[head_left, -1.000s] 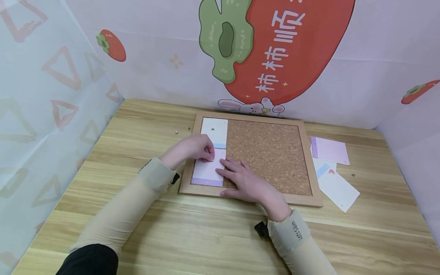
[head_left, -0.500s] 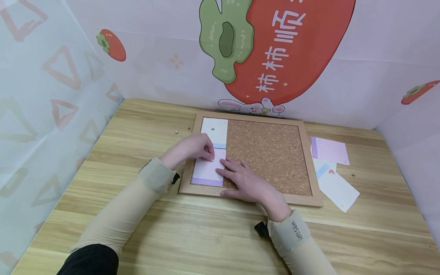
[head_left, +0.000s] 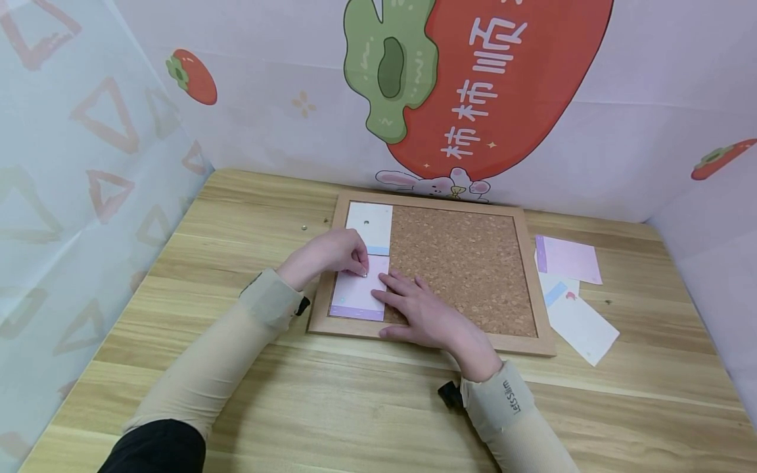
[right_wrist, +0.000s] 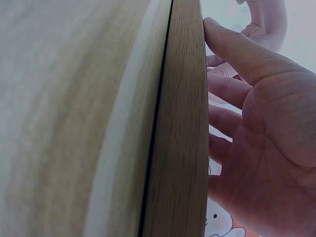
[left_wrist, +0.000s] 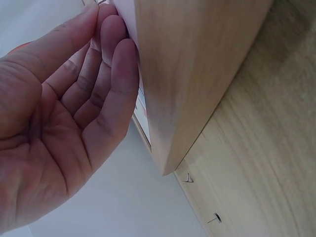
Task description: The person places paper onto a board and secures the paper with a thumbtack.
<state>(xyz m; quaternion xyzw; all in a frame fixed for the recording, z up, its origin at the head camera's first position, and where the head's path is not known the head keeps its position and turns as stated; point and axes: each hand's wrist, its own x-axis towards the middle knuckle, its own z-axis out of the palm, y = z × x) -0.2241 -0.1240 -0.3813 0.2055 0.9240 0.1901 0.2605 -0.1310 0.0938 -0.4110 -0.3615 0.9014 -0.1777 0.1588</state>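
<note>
My left hand (head_left: 338,253) pinches a small thumbtack (head_left: 365,274) between thumb and forefinger, low over the pink card (head_left: 359,295) with a purple band. Whether its point has entered the card I cannot tell. That card lies at the lower left of the wood-framed cork board (head_left: 455,263). Spread flat, my right hand (head_left: 421,314) rests its fingertips on the card's right edge and the cork, with the thumb at the front of the frame. Above the pink card is a white card (head_left: 371,226) with a blue band, a tack head (head_left: 366,223) on it.
Two loose tacks, one a silver tack (head_left: 304,228), lie on the table left of the board. Right of it are a pink card (head_left: 570,259) and white cards (head_left: 585,328), overlapping, with a small dark tack (head_left: 608,301) nearby. A printed backdrop (head_left: 266,131) stands behind.
</note>
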